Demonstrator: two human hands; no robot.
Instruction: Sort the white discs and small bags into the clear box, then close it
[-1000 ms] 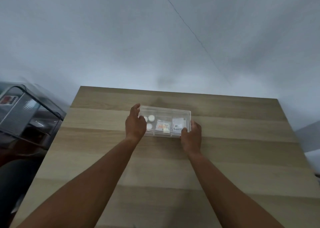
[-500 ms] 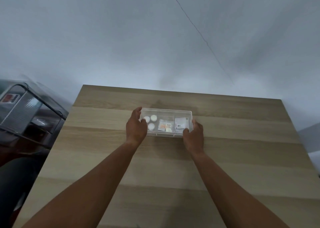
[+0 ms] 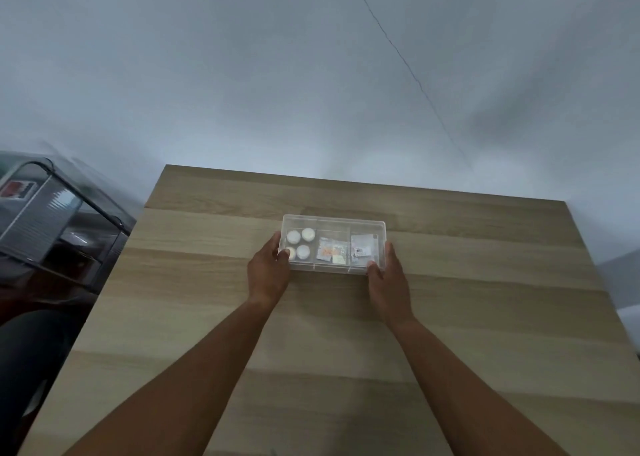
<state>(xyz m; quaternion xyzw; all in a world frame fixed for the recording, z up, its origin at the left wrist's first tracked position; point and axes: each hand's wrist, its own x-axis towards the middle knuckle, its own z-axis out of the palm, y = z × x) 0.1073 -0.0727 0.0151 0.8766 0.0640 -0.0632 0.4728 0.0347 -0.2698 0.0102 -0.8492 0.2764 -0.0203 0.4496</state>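
- Sitting between both hands on the wooden table (image 3: 485,282): clear box (image 3: 333,225), white discs (image 3: 300,244) in the compartment nearest the left hand (image 3: 268,272), small bags (image 3: 346,249) in the other two.
- Pressing evenly at both near corners, probably seating the lid; hard to tell whether fully closed.
- Cupping the box ends: left thumb on top, right hand (image 3: 386,279) loosely curled against the end wall, neither lifting.

- Bare worktop (image 3: 485,282) all round the clear box (image 3: 334,220), out to the far, right and near edges.
- Box near corners taken up: left hand (image 3: 268,273) at the left one, right hand (image 3: 388,282) at the right one.
- Forearms barring the near-middle stretch.
- Off the left edge, a wire rack (image 3: 52,213) standing close, narrowing any way in from that side.
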